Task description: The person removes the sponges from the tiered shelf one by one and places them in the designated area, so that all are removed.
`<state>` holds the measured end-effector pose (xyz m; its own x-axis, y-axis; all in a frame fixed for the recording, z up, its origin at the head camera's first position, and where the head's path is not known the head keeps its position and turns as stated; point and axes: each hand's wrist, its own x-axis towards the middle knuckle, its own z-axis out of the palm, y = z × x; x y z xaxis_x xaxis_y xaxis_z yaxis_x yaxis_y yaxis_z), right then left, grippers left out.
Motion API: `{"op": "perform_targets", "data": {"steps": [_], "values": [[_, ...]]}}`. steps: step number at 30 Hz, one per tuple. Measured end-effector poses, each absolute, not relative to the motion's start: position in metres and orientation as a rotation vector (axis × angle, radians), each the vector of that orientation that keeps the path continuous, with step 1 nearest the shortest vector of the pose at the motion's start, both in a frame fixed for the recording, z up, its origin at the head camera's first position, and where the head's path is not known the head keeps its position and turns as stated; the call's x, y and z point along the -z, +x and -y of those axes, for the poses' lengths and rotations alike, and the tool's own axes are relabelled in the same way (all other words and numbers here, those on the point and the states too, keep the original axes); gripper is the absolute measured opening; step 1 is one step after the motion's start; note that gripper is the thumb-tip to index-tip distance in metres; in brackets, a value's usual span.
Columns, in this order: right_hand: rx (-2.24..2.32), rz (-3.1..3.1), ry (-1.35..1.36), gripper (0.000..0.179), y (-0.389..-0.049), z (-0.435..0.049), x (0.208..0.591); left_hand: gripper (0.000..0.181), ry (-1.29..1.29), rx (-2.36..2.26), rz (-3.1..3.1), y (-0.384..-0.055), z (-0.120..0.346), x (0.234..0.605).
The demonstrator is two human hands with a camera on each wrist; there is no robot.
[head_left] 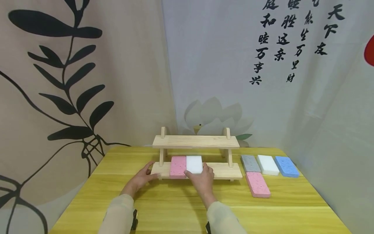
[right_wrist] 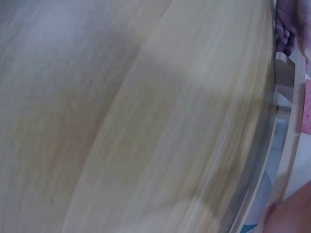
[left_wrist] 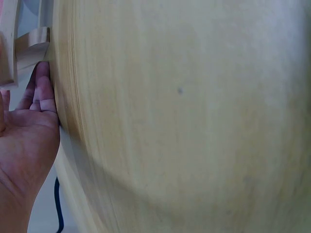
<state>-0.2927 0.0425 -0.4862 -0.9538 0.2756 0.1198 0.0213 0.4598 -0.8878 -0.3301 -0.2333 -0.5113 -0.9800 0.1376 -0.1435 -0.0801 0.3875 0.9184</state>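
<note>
A two-tier wooden shelf (head_left: pixel 195 141) stands on the table. On its lower board a pink sponge (head_left: pixel 178 167) and a white sponge (head_left: pixel 194 164) stand side by side, their edges meeting. My right hand (head_left: pixel 203 180) holds the white sponge, thumb at its lower left corner and fingers along its right side. At the left end of the lower board, my left hand (head_left: pixel 142 178) grips the shelf, thumb towards the front. Fingers of this left hand (left_wrist: pixel 29 131) reach beneath the board in the left wrist view. The right wrist view catches the pink sponge (right_wrist: pixel 307 109) at its edge.
Right of the shelf lie a grey sponge (head_left: pixel 250 163), another white sponge (head_left: pixel 268 165), a blue sponge (head_left: pixel 287 166) and a second pink sponge (head_left: pixel 258 184). The yellow wood-grain table (head_left: pixel 163 211) ends at a printed curtain (head_left: pixel 140 81) behind.
</note>
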Motion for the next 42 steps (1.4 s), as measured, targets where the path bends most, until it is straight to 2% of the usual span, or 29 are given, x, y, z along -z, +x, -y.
{"op": "perform_targets", "data": {"steps": [6,15,29,42], "values": [[-1.455,2.476,-0.251,0.101,-0.295,-0.041,0.490,0.089,0.031,-1.629,-2.465,-0.331,0.232,0.510],[-1.457,2.456,-0.200,0.081,-0.296,-0.042,0.493,0.087,0.049,-1.621,-2.487,-0.331,0.232,0.514],[-1.400,2.490,-0.210,0.090,-0.292,-0.044,0.492,0.087,0.046,-1.653,-2.466,-0.330,0.229,0.512],[-1.372,2.450,-0.162,0.076,-0.293,-0.058,0.491,0.089,0.049,-1.602,-2.489,-0.330,0.231,0.513]]}}
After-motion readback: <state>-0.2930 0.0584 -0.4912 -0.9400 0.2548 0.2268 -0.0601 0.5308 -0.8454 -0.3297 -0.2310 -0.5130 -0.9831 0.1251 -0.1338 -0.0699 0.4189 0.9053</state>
